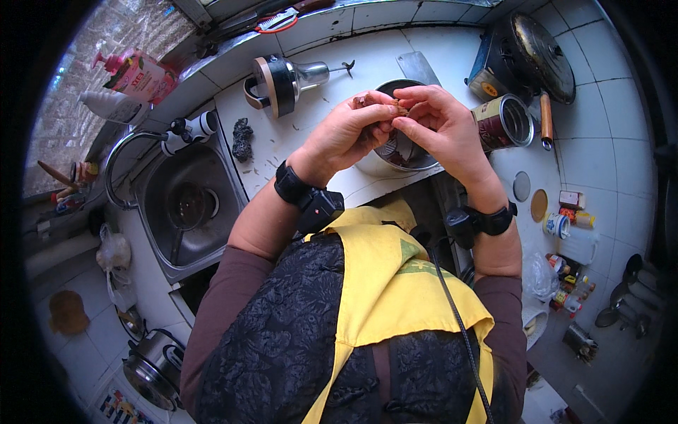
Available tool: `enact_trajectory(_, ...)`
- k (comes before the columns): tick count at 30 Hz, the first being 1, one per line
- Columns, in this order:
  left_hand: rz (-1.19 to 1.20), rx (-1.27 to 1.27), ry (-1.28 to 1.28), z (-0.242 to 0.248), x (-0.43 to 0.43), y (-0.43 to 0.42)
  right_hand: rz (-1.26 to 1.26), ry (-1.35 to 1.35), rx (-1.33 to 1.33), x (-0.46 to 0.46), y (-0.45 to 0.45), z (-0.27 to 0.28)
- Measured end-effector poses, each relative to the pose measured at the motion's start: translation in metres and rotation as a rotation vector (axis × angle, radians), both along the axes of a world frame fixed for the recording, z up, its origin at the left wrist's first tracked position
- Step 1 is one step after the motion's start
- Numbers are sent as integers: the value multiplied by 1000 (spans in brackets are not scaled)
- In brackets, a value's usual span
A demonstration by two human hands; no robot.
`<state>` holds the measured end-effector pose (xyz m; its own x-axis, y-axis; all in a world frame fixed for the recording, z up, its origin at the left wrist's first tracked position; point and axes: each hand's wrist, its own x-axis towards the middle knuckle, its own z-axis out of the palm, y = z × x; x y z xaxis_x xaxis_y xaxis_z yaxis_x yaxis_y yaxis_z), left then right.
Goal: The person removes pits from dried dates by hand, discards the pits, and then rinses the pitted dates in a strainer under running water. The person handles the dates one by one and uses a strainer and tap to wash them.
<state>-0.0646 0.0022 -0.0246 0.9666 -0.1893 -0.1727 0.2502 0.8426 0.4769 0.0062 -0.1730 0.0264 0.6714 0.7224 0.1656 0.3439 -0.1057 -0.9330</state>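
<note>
My left hand (347, 127) holds thin reddish-brown pieces (401, 107), possibly dried food, between thumb and fingers. The fingertips of my right hand (442, 119) pinch the near end of the same pieces. Both hands are above a round metal pot (405, 168) on the white counter; they hide much of its opening. Inside the pot, some reddish-brown scraps (397, 158) show at the bottom. A flat metal plate or blade (416, 68) lies behind the pot. To the right of my right hand, an open tin can (490, 124) lies tilted or stands leaning outward.
A blender-like motor head (276, 85) with a bladed shaft lies at the back left. Near the sink (151, 228) and faucet (114, 164) rests a dark scouring pad (242, 140). A lidded pan (543, 58) with a wooden handle stands right; several jars and bottles (572, 297) line the right counter.
</note>
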Motion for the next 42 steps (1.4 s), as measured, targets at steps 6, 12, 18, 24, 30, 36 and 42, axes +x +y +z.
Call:
enact_trajectory(6, -92, -23, 6, 8, -6, 4, -11, -62, -61, 5, -3, 0)
enact_trajectory(12, -66, 23, 73, 9, -5, 3, -138, 417, 152, 13, -13, -4)
enact_trajectory(18, -162, -177, 72, -2, 3, 0, -81, 643, 71, 14, -17, 4)
enact_trajectory(24, -277, -182, 14, 1, 2, -13, -58, 14, -185, 1, -5, 4)
enact_trajectory(30, -263, -42, 112, 10, -2, -17, -77, 179, -221, 7, -12, 4)
enact_trajectory(36, -65, 66, 11, 9, -4, -23, -82, 202, -153, 12, -17, -1)
enact_trajectory(42, -52, 84, -51, 2, -1, -19, -47, 405, -128, 10, -20, 3)
